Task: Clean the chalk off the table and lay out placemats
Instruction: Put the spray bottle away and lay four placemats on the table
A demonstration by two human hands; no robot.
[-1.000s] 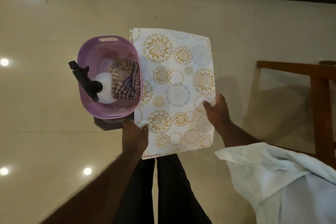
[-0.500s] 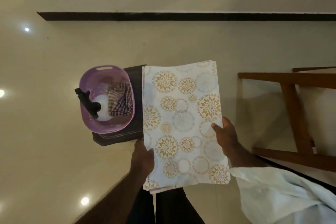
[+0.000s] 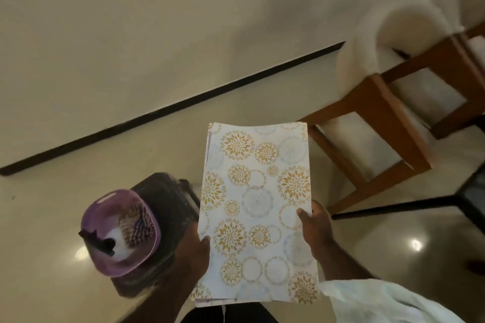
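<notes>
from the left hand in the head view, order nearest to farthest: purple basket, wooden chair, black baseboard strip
From the left hand, which grips the placemat stack's left edge:
1. purple basket, just to its left on a dark stand
2. black baseboard strip, up ahead along the wall
3. wooden chair, far to the right

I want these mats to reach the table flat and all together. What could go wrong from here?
The placemats are a loose stack pinched only at its side edges by the left hand and right hand; lower sheets already peek out at the left, so one might slip free. The wooden chair stands close to the stack's far corner and could catch it.
</notes>
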